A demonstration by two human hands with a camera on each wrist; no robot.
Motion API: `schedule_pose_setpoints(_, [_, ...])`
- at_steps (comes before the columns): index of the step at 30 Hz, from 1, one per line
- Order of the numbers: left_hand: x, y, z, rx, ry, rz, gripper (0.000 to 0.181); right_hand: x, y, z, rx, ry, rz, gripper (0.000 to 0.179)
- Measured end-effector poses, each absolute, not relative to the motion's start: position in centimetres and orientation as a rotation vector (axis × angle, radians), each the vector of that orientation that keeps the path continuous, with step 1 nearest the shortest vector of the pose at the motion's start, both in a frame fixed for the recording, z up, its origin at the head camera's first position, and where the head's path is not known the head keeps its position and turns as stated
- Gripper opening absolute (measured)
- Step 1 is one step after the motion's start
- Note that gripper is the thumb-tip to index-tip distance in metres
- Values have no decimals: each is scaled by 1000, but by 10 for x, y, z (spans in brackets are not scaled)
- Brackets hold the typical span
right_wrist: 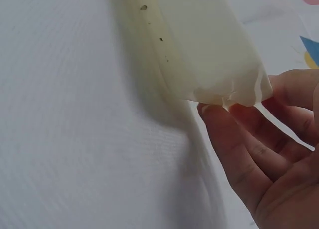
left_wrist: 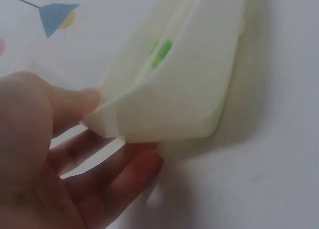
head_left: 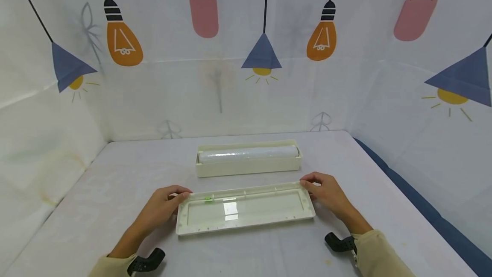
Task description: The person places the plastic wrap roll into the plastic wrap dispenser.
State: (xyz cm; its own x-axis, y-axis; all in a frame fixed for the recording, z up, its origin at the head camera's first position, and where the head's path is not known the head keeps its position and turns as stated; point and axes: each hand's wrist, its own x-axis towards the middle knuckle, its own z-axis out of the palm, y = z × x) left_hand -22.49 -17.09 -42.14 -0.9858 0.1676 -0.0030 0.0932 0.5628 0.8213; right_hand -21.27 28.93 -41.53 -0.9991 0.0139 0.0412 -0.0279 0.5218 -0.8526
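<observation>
A shallow cream plastic lid [head_left: 265, 208] with a small green slider [head_left: 208, 200] along its far side is held between both hands, its hollow side facing up. My left hand [head_left: 163, 206] pinches the left end, thumb on the rim and fingers underneath, as the left wrist view of the lid [left_wrist: 174, 109] shows. At the opposite end, my right hand [head_left: 326, 193] grips the far corner between thumb and fingers. Beyond the lid stands a cream film dispenser box [head_left: 247, 168], open on top, with a roll of clear film [head_left: 250, 154] lying in it.
A white cloth [head_left: 246, 255] covers the table. White curtains [head_left: 161, 93] printed with hanging lamps enclose the back and sides. Dark blue fabric [head_left: 419, 200] shows past the right table edge. Black straps [head_left: 147, 262] sit at both wrists.
</observation>
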Motion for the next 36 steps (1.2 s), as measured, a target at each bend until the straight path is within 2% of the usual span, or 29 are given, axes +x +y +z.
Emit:
schedule_pose_setpoints(5, [-226,-170,-421,181,2705,1476,22,-213,289,-416,-2,-2676,1567,32])
schedule_pose_setpoints(10, [-226,-169,-419,158,2736,1515,25,-214,287,-414,-49,-2630,1658,49])
schedule_pose_setpoints(14, [-226,-167,-418,175,2789,1533,28,-216,287,-415,-119,-2558,1834,57])
schedule_pose_setpoints(21, [-224,-165,-420,174,2884,1574,22,-220,289,-418,-144,-2473,2155,74])
schedule_pose_setpoints(26, [-222,-166,-424,186,2969,1602,21,-219,287,-418,-132,-2485,2171,75])
schedule_pose_setpoints(36, [-223,-169,-427,320,3136,1675,16,-213,285,-413,-20,-2636,2092,62])
